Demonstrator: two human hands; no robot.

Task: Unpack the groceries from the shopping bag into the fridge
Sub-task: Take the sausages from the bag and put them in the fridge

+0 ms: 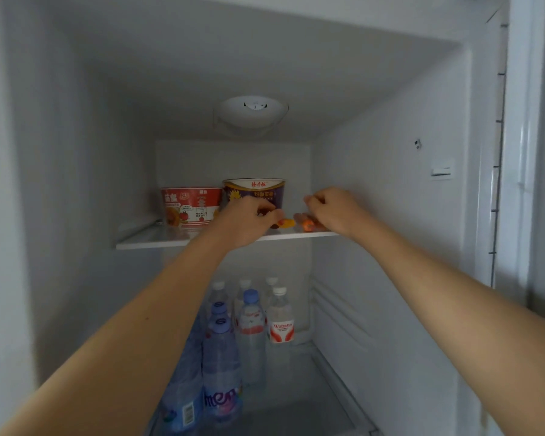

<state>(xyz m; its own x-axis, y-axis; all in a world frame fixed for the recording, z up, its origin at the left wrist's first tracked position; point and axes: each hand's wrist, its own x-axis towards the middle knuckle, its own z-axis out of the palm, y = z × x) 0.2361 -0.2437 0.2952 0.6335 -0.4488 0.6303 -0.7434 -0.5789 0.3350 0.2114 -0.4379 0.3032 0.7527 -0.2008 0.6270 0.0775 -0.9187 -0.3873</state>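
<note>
step in hand, as we read it: setting small wrapped snacks down on the upper fridge shelf (202, 240). to do it well we'd lay them flat, push them back off the front edge, and keep them clear of the two noodle bowls so nothing tips.

left to right:

red noodle bowl (191, 206) sits left of both hands, upright on the shelf. purple noodle bowl (255, 191) stands touching or just beside it, directly behind the left fingers.

left hand (246, 220): fingers (266, 212) curled, and they look pinched on something small and dark red at the tips. blurred, so we can't name it. an orange-yellow packet (286, 223) lies on the shelf just right of those fingertips, touching or nearly so.

between the two hands: a few reddish sausage-like snacks (306, 223) on the shelf, near its front edge.

right hand (334, 209): fingers (315, 199) curled downward over those snacks. we cannot tell whether they grip one or just hover on top; the back of the hand hides the contact.

below the fingers, lower compartment: water bottles (252, 322) standing upright in a cluster.

shopping bag not in view. risk we see: snacks rolling off the shelf lip.
</note>
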